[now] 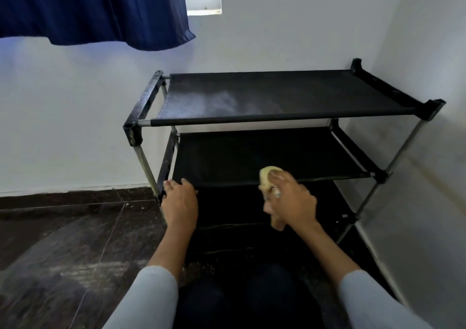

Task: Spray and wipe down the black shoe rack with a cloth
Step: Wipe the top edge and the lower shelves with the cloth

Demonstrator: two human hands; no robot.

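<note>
L. hand (179,202) rests w/ relaxed fingers on shoe rack (277,96) mid-shelf front edge, prob. steadying frame. R. hand (292,200), grip closed on yellow cloth (268,177), presses it to same shelf, right of L. hand.

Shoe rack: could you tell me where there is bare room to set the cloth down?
The top shelf lies wholly bare between its side rails. The middle shelf is bare at the back; its front edge is crowded by the left hand and the right hand holding the yellow cloth.
</note>
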